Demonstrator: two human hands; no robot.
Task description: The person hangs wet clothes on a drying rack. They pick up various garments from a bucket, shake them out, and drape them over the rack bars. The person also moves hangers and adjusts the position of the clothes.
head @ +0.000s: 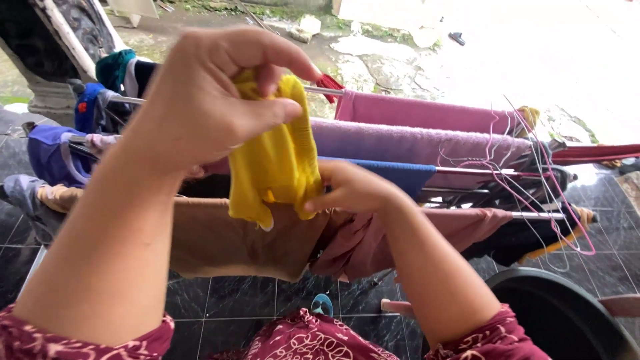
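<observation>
Fingers [267,73] of your left hand [200,100] and right hand [350,190] pinch the small yellow knitted cloth [273,160], spread above the laundry-laden drying rack [427,147].

A small yellow cloth [273,160] hangs crumpled and folded in the air above a drying rack [467,170]. Its top is pinched in the left hand [213,93], its lower right edge in the right hand [350,187]. Its lower corners dangle loose.

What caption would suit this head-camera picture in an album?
Left hand and right hand hold a small yellow cloth above a drying rack hung with towels and clothes.
</observation>
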